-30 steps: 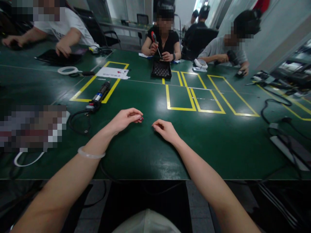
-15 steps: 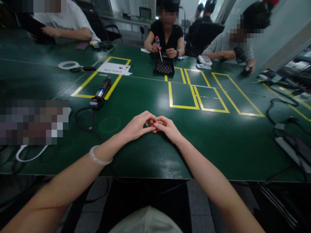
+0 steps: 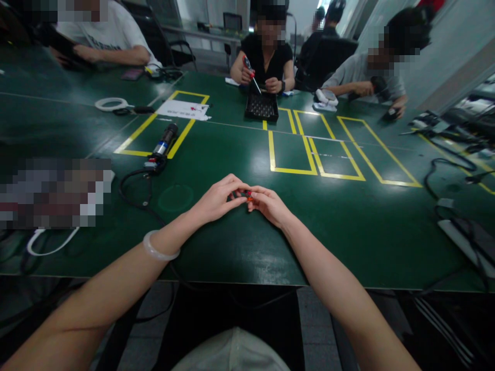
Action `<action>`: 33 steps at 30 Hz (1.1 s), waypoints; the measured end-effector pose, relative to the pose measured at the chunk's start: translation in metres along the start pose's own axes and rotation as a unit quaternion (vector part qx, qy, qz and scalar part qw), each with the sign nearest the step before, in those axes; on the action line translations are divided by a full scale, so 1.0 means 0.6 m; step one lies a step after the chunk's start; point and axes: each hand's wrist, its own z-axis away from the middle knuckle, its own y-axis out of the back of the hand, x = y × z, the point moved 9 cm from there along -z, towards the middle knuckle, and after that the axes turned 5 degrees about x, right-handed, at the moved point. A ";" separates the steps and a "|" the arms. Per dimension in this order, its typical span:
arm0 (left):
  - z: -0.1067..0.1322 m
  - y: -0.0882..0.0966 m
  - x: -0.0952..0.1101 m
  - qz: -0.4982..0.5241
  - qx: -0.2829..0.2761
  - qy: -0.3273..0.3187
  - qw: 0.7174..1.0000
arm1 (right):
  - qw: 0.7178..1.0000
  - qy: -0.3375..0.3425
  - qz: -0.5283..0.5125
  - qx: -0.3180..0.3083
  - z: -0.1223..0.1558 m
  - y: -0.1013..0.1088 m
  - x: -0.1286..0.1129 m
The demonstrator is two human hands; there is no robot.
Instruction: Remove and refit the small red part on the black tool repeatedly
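Observation:
Between my fingertips, just above the green table (image 3: 247,237), is a small red and orange piece (image 3: 249,196), too small to name. My left hand (image 3: 224,198) pinches toward it from the left, thumb and fingers nearly meeting at its edge. From the other side my right hand (image 3: 268,205) grips the piece between thumb and fingers. The fingertips of both hands meet around it and hide much of its shape.
A black cylindrical tool (image 3: 166,140) with a cable lies at left. Across the table a person holds a red screwdriver (image 3: 252,75) over a black tray (image 3: 263,116) of small parts. White paper (image 3: 180,109) lies by yellow tape. Cables and a power strip (image 3: 464,239) are at right.
My fingers have shifted slightly around the small piece, and more of its red and orange shows. The person opposite has tilted the screwdriver a little.

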 end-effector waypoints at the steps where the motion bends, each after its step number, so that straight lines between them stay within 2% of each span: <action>1: 0.000 0.001 -0.003 -0.001 0.002 0.006 1.000 | 1.000 -0.001 0.002 0.000 0.000 0.000 0.001; 9: -0.003 0.007 -0.010 -0.006 0.023 0.023 0.999 | 1.000 0.015 -0.002 0.005 0.001 -0.003 -0.005; 16: -0.002 0.001 -0.009 0.014 0.004 0.017 1.000 | 1.000 0.016 0.005 0.020 -0.002 0.008 -0.005; 24: -0.003 0.006 -0.012 0.010 0.013 0.019 1.000 | 0.999 0.025 0.013 0.018 -0.003 0.009 -0.007; 28: -0.004 0.010 -0.025 0.005 0.016 0.046 0.999 | 0.996 0.067 0.046 0.041 0.001 0.013 -0.022; 33: -0.003 -0.004 -0.048 0.040 -0.011 0.093 0.995 | 0.991 0.085 0.095 0.042 0.002 0.013 -0.027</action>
